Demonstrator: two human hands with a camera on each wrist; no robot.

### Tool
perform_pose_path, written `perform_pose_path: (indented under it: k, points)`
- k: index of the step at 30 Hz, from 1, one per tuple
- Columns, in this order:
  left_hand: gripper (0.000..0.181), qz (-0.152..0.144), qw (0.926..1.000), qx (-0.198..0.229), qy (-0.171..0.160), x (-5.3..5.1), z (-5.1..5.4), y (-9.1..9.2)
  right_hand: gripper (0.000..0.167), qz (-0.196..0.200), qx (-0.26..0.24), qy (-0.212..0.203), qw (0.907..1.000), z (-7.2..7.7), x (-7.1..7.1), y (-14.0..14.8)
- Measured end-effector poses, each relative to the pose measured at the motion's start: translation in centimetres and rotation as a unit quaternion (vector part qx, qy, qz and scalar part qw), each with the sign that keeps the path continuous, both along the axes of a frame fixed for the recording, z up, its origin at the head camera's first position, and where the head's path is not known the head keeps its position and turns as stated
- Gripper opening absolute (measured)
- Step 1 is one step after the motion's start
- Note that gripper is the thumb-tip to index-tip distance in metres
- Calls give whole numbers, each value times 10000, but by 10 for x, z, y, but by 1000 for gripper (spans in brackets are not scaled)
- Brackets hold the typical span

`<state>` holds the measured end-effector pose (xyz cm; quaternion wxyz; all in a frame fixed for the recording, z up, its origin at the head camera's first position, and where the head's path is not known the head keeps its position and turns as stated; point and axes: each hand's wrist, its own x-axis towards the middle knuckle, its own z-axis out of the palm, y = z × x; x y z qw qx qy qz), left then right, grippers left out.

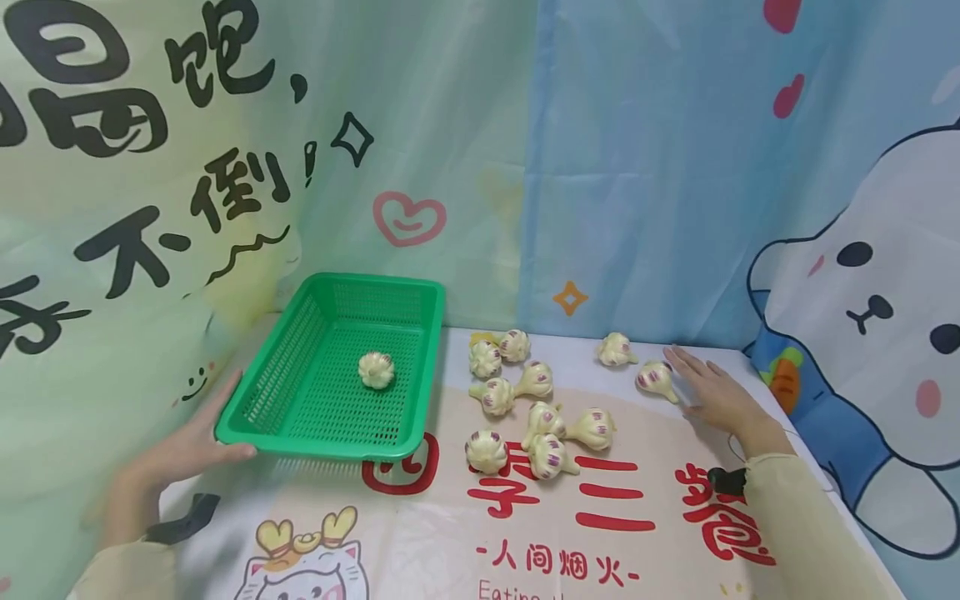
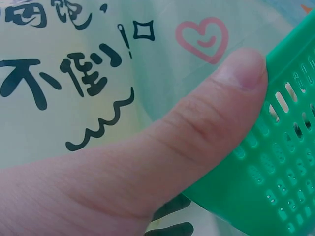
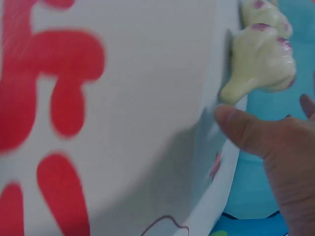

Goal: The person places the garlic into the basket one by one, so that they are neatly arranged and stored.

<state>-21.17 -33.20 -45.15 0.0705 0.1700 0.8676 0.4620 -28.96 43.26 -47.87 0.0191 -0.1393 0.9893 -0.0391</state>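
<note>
A green plastic basket (image 1: 337,325) stands at the left of the table with one garlic bulb (image 1: 376,370) inside. My left hand (image 1: 183,442) lies against its near left corner, thumb and fingers spread apart. The left wrist view shows the straight thumb (image 2: 197,113) against the basket's wall (image 2: 231,191); the other fingers are hidden there. At the right, my right hand (image 1: 720,400) reaches over the table with extended fingers, beside a garlic bulb (image 1: 656,380). In the right wrist view, the thumb tip is close to that bulb's stem (image 3: 238,89); whether they touch I cannot tell.
Several garlic bulbs (image 1: 546,425) lie grouped in the middle of the printed tablecloth (image 1: 420,533). Another garlic bulb (image 1: 617,350) lies near the back edge, left of my right hand. A printed curtain (image 1: 480,167) hangs behind the table.
</note>
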Motion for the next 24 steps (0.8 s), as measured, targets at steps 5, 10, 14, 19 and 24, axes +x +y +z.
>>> perform_pose_path:
  k: [5,10,14,19,24]
  points:
    - [115,95,9998,-151,-23,-1,3,0,107,355,359,47,9987,-1,0,-1]
    - [115,119,9998,-115,-119,-1,3,-1,97,700,603,130,9956,0,-3,-2]
    - [115,97,9999,-46,-130,-1,1,-1,92,709,567,74,9958,0,-8,0]
    - [113,78,9999,-6,-129,-1,-1,-2,92,426,220,-240,9986,-2,-11,0]
    - [113,47,9999,37,-133,0,-3,-1,91,409,307,-135,9986,-5,-11,0]
